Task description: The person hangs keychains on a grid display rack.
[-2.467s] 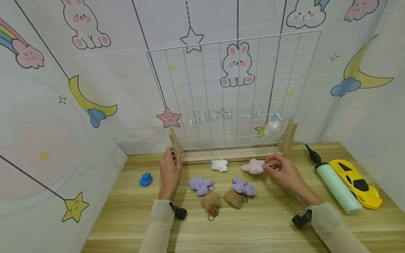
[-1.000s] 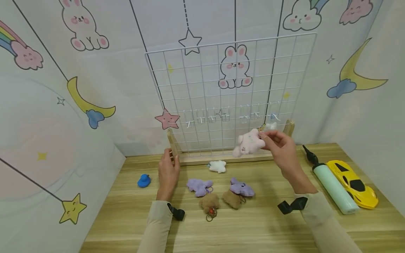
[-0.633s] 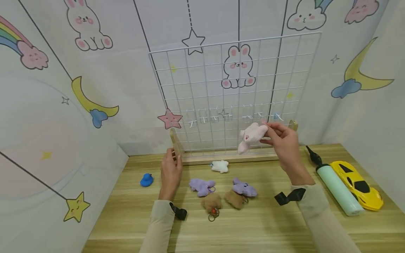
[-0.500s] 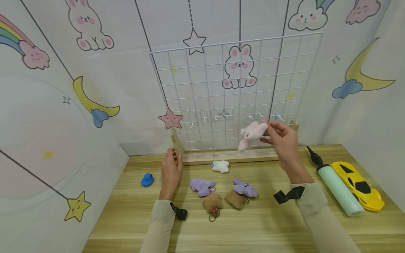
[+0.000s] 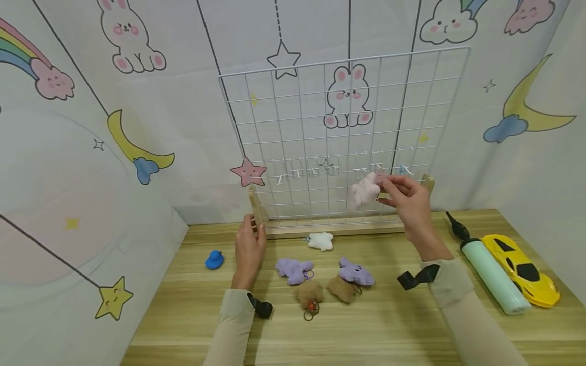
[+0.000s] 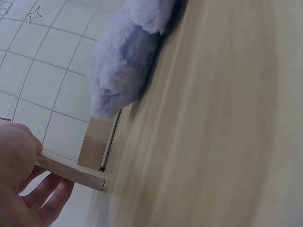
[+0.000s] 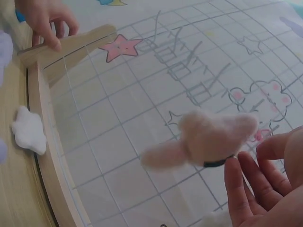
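My right hand (image 5: 414, 208) pinches a pink plush keychain (image 5: 366, 190) near its pink loop, holding it before the white wire grid rack (image 5: 344, 61) just under a hook at the right. In the right wrist view the pink plush (image 7: 208, 142) dangles sideways from the fingertips, with the pink loop (image 7: 259, 136) at the fingers. My left hand (image 5: 249, 249) grips the rack's left wooden foot (image 5: 256, 203); the left wrist view has thumb and fingers on either side of that wooden foot (image 6: 71, 171). Several white hooks line the grid, and a blue clip (image 5: 404, 169) hangs on the rightmost.
On the table lie a white plush (image 5: 320, 241), two purple plushes, one left (image 5: 293, 269) and one right (image 5: 359, 274), and two brown plushes, left (image 5: 309, 294) and right (image 5: 342, 290). A blue duck (image 5: 214, 260) sits left; a green pump (image 5: 496, 277) and yellow toy car (image 5: 524, 269) lie right.
My right hand has lifted the pink plush off the table and raised it to the hooks, where it now swings. The hand hides the hanging white plush. My left hand has stayed on the foot.
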`<state>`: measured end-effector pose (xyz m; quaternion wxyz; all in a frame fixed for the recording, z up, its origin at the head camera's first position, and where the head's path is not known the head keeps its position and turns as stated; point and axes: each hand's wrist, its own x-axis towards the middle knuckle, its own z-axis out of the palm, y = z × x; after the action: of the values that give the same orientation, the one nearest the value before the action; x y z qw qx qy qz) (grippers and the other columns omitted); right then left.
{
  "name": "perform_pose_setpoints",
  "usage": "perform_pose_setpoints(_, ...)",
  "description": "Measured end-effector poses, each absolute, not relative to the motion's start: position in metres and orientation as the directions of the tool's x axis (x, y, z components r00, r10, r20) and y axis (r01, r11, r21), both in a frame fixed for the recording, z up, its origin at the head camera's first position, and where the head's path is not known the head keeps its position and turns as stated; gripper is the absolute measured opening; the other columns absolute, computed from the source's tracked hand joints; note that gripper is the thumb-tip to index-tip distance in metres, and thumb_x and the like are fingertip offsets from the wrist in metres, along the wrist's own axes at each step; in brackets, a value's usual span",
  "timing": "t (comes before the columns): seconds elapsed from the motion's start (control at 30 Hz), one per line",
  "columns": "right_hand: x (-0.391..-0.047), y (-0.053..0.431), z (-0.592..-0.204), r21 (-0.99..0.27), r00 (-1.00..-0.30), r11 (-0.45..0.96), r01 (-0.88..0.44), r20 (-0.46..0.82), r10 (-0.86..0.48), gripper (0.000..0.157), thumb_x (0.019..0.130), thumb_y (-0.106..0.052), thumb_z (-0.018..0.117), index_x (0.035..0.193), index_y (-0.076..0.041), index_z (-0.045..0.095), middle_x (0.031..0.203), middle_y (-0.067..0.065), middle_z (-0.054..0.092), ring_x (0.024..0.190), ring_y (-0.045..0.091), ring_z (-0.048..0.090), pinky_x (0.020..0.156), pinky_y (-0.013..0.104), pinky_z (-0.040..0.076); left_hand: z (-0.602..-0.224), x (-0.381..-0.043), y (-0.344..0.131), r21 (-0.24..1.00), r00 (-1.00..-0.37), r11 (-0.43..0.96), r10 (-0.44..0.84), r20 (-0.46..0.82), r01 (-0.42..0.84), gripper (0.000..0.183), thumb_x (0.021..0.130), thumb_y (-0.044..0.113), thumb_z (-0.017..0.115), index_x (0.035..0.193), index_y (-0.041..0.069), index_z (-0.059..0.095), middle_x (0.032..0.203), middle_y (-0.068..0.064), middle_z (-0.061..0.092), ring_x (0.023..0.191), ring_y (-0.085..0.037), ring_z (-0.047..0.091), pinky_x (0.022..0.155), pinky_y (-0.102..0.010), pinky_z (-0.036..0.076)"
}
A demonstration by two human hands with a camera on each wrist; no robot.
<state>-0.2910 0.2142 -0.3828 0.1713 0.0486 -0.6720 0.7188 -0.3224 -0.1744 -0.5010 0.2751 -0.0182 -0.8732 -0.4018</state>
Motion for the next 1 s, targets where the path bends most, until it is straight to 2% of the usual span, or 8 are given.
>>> perform_pose_setpoints(0.17,-0.282,0.222,-0.386,-0.941,-0.906,0.04,-0.335,0.333,0.261,0.033,0.105,-0.026,0.073,0.124,0.001,0.07,0.101,-0.009,0.076,0.093,0.008,0.072,0.073,0.017,0.061,-0.503,-0.324,-0.173,0.685,-0.844,0.681,-0.184,0.504,0.26,0.035,0.106,0.013,0.07,0.137,0.001,0.062,0.126,-0.025,0.073,0.109,-0.04,0.078,0.084,-0.054,0.067)
perform_pose_setpoints(0.27,-0.273,0.225,-0.388,-0.932,-0.884,0.093,-0.352,0.363,0.296,0.028,0.105,-0.023,0.074,0.122,-0.001,0.072,0.097,-0.009,0.074,0.084,0.008,0.068,0.065,0.017,0.057,-0.503,-0.324,-0.172,0.684,-0.846,0.682,-0.182,0.5,0.258,0.035,0.106,0.014,0.07,0.138,0.002,0.061,0.126,-0.025,0.073,0.11,-0.04,0.078,0.085,-0.053,0.067)
perform_pose_setpoints(0.37,-0.263,0.226,-0.392,-0.917,-0.876,0.156,-0.367,0.398,0.272,0.028,0.105,-0.023,0.073,0.122,0.0,0.071,0.094,-0.009,0.073,0.08,0.007,0.066,0.062,0.019,0.054,-0.503,-0.325,-0.172,0.689,-0.849,0.68,-0.188,0.493,0.25,0.034,0.107,0.015,0.069,0.138,0.003,0.061,0.126,-0.024,0.073,0.111,-0.039,0.078,0.086,-0.053,0.067)
perform_pose_setpoints(0.53,-0.247,0.225,-0.409,-0.866,-0.879,0.311,-0.391,0.452,0.151,0.026,0.107,-0.022,0.071,0.121,-0.001,0.072,0.096,-0.011,0.072,0.084,0.008,0.069,0.068,0.018,0.055,-0.502,-0.326,-0.171,0.685,-0.844,0.682,-0.187,0.503,0.257,0.035,0.107,0.014,0.069,0.139,0.002,0.061,0.126,-0.024,0.073,0.11,-0.039,0.078,0.085,-0.053,0.067)
perform_pose_setpoints(0.67,-0.242,0.225,-0.434,-0.824,-0.898,0.392,-0.41,0.439,-0.016,0.019,0.107,-0.02,0.071,0.119,-0.005,0.075,0.101,0.001,0.074,0.089,0.009,0.07,0.073,0.019,0.057,-0.502,-0.325,-0.172,0.68,-0.839,0.686,-0.189,0.51,0.258,0.035,0.106,0.013,0.07,0.138,0.001,0.062,0.126,-0.025,0.074,0.109,-0.04,0.078,0.083,-0.053,0.067)
perform_pose_setpoints(0.77,-0.241,0.225,-0.453,-0.795,-0.914,0.454,-0.403,0.379,-0.147,0.016,0.107,-0.021,0.072,0.118,-0.011,0.076,0.105,0.004,0.076,0.091,0.007,0.069,0.074,0.023,0.057,-0.502,-0.325,-0.173,0.681,-0.844,0.688,-0.19,0.501,0.249,0.036,0.106,0.014,0.07,0.139,0.001,0.061,0.126,-0.025,0.074,0.11,-0.04,0.078,0.084,-0.054,0.067)
perform_pose_setpoints(0.87,-0.243,0.223,-0.47,-0.791,-0.927,0.487,-0.37,0.28,-0.251,0.018,0.105,-0.026,0.074,0.119,-0.016,0.077,0.108,-0.001,0.078,0.094,0.006,0.068,0.076,0.026,0.056,-0.503,-0.323,-0.175,0.683,-0.851,0.69,-0.191,0.49,0.239,0.037,0.107,0.016,0.069,0.14,0.001,0.06,0.128,-0.025,0.073,0.111,-0.041,0.077,0.086,-0.054,0.066)
perform_pose_setpoints(1.0,-0.245,0.221,-0.485,-0.798,-0.916,0.491,-0.348,0.178,-0.36,0.028,0.105,-0.028,0.074,0.127,-0.011,0.074,0.112,-0.001,0.076,0.097,0.008,0.068,0.079,0.028,0.058,-0.505,-0.326,-0.172,0.686,-0.853,0.688,-0.191,0.486,0.237,0.036,0.108,0.016,0.068,0.14,0.002,0.06,0.128,-0.025,0.073,0.111,-0.04,0.077,0.086,-0.054,0.066)
